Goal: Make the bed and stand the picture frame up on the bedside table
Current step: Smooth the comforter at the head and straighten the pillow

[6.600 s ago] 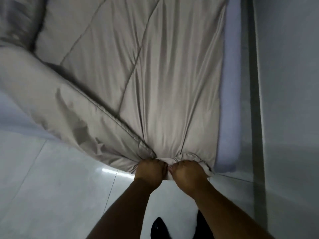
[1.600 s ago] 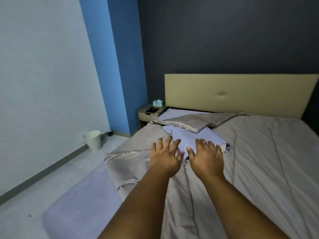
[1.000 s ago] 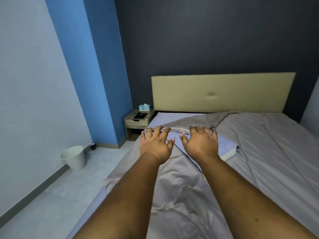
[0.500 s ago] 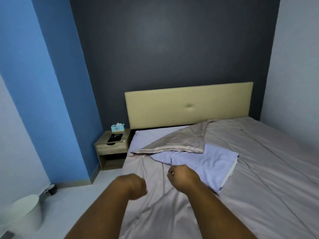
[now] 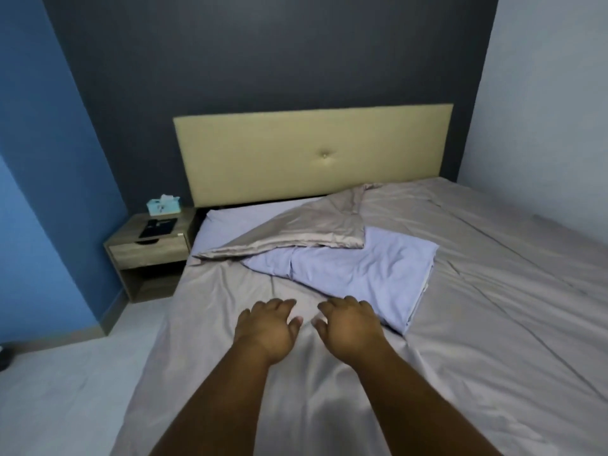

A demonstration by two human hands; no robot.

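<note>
A grey-beige duvet covers the bed, its upper left corner folded back over a lavender pillow that lies askew on top. Bare lavender sheet shows near the tan headboard. My left hand and my right hand hover side by side over the duvet, just below the pillow, palms down, fingers spread, holding nothing. On the wooden bedside table, left of the bed, a dark picture frame lies flat.
A teal tissue box stands at the back of the bedside table. A blue wall runs along the left and a pale wall along the bed's right side. Light tiled floor lies left of the bed.
Both hands were fists half a second ago; now their fingers are spread over the duvet. My view has shifted nearer to the bed's head.
</note>
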